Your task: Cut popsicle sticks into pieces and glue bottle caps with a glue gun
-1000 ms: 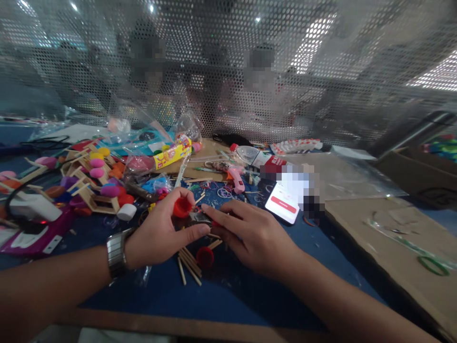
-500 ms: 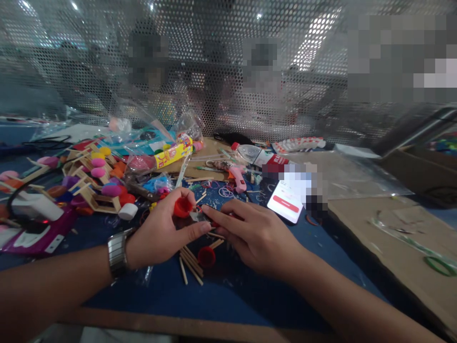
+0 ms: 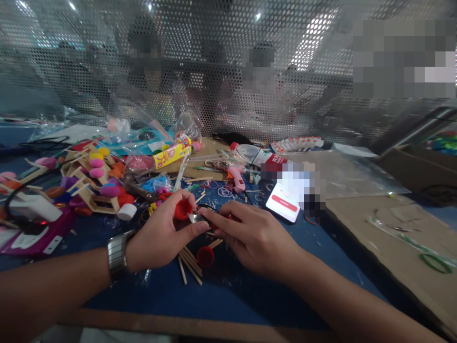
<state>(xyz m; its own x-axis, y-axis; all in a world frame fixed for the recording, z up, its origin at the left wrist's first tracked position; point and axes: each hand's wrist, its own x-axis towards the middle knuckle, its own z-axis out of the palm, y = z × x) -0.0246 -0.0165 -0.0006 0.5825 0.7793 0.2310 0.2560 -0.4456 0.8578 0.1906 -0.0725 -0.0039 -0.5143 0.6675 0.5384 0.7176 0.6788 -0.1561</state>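
My left hand (image 3: 162,233), with a metal watch at its wrist, is closed around a small red cup (image 3: 182,209). Its thumb presses near a small metal blade-like piece (image 3: 195,218) at the cup's right side. My right hand (image 3: 250,233) is closed on a red-handled tool (image 3: 232,217), mostly hidden by the fingers, whose tip points toward the cup. Below the hands, a second red cup (image 3: 205,257) sits on the blue table (image 3: 250,305), next to several thin wooden sticks (image 3: 191,265).
Stick frames with colourful pieces (image 3: 96,197) and a purple box (image 3: 39,233) lie at left. A yellow box (image 3: 173,152), a pink glue gun (image 3: 236,178), a bottle (image 3: 257,156) and a lit phone (image 3: 284,200) lie behind. Cardboard (image 3: 378,247) is at right.
The hands keep nearly the same pose. The fingers of my right hand have shifted slightly at the cup, and the metal piece shows a little more brightly.
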